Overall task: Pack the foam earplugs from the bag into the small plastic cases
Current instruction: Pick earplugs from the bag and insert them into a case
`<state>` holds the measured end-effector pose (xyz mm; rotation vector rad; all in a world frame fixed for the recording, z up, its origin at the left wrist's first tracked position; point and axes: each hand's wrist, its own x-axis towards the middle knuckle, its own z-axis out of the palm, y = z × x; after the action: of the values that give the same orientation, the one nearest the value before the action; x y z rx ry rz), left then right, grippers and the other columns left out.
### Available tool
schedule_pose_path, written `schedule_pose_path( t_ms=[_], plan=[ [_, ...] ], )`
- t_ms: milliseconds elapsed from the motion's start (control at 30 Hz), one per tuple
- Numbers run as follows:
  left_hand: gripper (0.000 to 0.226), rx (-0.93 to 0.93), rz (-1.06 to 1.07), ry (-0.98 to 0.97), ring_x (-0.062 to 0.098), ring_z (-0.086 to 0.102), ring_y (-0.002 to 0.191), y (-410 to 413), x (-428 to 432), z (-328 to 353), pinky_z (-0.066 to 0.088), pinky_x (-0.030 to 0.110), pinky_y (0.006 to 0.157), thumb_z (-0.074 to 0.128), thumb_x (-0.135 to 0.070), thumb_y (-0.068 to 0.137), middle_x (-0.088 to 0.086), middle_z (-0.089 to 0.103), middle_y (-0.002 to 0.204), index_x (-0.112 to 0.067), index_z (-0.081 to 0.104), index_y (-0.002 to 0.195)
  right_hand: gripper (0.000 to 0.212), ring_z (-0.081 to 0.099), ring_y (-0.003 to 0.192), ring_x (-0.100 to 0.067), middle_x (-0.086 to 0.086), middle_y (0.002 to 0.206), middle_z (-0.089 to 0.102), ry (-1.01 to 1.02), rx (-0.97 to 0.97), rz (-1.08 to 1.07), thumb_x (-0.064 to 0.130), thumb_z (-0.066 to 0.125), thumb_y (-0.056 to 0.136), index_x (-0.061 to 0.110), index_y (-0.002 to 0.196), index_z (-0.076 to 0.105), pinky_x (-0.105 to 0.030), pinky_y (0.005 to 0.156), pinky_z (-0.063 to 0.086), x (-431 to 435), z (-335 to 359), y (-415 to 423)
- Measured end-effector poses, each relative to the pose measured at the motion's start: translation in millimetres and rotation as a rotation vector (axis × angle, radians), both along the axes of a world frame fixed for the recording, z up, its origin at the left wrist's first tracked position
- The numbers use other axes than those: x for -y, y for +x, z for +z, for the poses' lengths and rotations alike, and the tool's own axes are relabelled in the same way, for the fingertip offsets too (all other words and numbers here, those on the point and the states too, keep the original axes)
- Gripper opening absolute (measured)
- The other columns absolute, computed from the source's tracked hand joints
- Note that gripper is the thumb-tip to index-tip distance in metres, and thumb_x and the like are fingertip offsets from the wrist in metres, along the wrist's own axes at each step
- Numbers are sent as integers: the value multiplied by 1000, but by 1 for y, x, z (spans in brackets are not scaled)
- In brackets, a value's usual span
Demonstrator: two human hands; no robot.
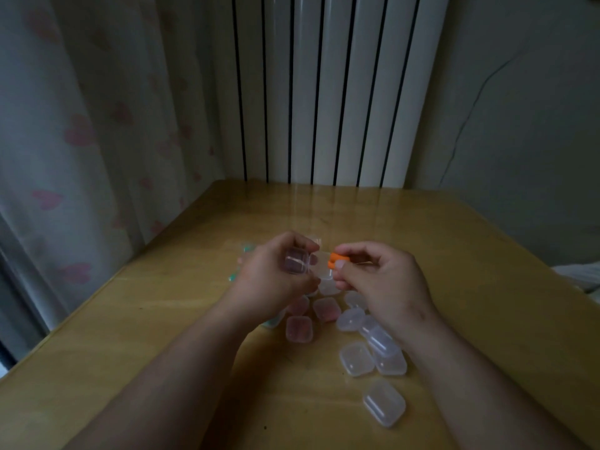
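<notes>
Orange foam earplugs (334,259) are pinched between the thumb and fingertips of the right hand (383,284), just above the wooden table (130,319). The left hand (272,277) curls its fingers round a small clear case (296,261), holding it close beside the earplugs; whether its lid is fully open is hard to tell. Below the hands lie closed cases with pinkish contents (298,329), and to their right a cluster of clear cases (356,358), some overlapping. One clear case (384,402) lies apart, nearest the person. Teal pieces (232,277) show at the left hand's outer edge. A white radiator (324,92) and a pale curtain (81,125) stand behind the table
</notes>
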<state>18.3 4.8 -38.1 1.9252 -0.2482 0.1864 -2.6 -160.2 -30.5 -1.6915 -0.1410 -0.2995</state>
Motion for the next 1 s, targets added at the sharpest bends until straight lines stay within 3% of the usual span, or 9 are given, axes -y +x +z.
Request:
schedule_pose_path(
  t_ms=[133, 233, 300, 400, 500, 567, 833, 1000],
  plan=[
    [43, -13, -6, -52, 3, 67, 73, 1, 0, -1, 58, 28, 65, 82, 2, 69, -6, 70, 89, -33, 66, 90, 25, 68, 71, -9, 7, 74, 72, -143, 109, -86, 9, 78, 78, 33, 75, 69, -24, 66, 56, -5, -5, 3],
    [43, -18, -18, -78, 11, 71, 76, 1, -1, -1, 62, 37, 71, 83, 1, 69, -3, 71, 87, -32, 68, 90, 22, 52, 54, -3, 17, 63, 65, -198, 126, -76, 13, 79, 76, 32, 73, 68, -16, 53, 44, -7, -5, 1],
    [42, -24, -26, -102, 13, 72, 76, 1, -2, -1, 62, 40, 73, 83, 3, 69, 0, 71, 87, -31, 68, 90, 20, 42, 49, -4, 14, 51, 53, -244, 144, -78, 15, 78, 77, 32, 73, 68, -13, 48, 35, -8, -7, 0],
    [41, -41, -40, -134, 15, 71, 78, 0, -2, 1, 61, 38, 74, 81, 5, 71, 3, 70, 90, -27, 68, 93, 15, 40, 48, -4, 12, 50, 42, -330, 179, -104, 19, 77, 78, 32, 77, 70, -14, 47, 33, -8, -9, 2],
    [40, -61, -51, -144, 15, 72, 82, -1, -3, 3, 61, 33, 72, 81, 4, 71, 4, 70, 95, -25, 68, 95, 12, 49, 63, 6, 19, 66, 51, -395, 297, -184, 17, 79, 76, 26, 81, 74, -8, 57, 35, -11, -10, 7],
    [41, -75, -63, -163, 14, 71, 82, -1, -3, 4, 59, 28, 69, 80, 6, 71, 5, 69, 97, -24, 68, 96, 11, 50, 69, 8, 15, 76, 53, -402, 337, -238, 18, 80, 76, 25, 83, 77, -6, 59, 35, -12, -10, 10],
    [43, -86, -70, -187, 6, 70, 76, -3, -2, 5, 55, 19, 65, 78, 10, 72, 6, 68, 98, -21, 67, 98, 6, 53, 70, 6, 12, 78, 57, -408, 312, -228, 22, 76, 81, 24, 87, 78, -6, 60, 36, -11, -17, 14],
    [45, -79, -73, -210, 9, 70, 75, -4, 0, 6, 57, 22, 65, 77, 14, 70, 5, 68, 95, -22, 67, 95, 20, 54, 68, 11, 12, 81, 65, -265, 154, -209, 24, 79, 77, 30, 88, 62, -7, 61, 40, -12, -13, 12]
  ],
)
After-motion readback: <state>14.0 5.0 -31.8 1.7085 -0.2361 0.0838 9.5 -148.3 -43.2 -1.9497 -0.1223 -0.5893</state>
